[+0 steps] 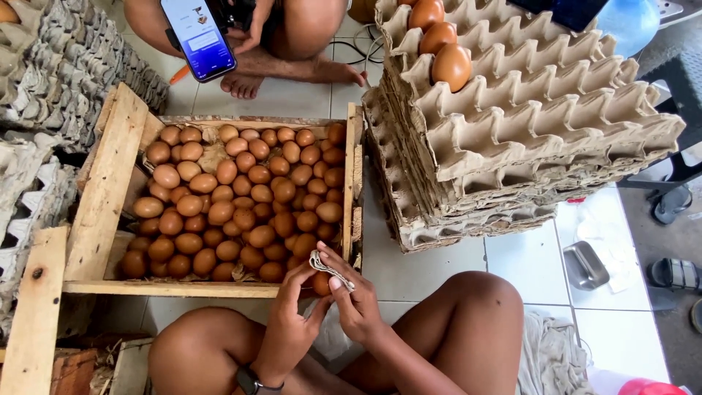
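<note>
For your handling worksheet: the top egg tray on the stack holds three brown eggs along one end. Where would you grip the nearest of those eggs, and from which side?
Grip the nearest egg around its exposed upper half, coming straight down from above. Its lower half sits in a cup of the top egg tray, whose raised peaks and the neighbouring egg likely block a sideways approach.

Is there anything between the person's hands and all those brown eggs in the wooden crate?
Only a small folded grey cloth, pinched between the left hand and the right hand. Both hands sit at the near edge of the wooden crate, right beside the nearest brown eggs. No lid or cover lies over them.
</note>
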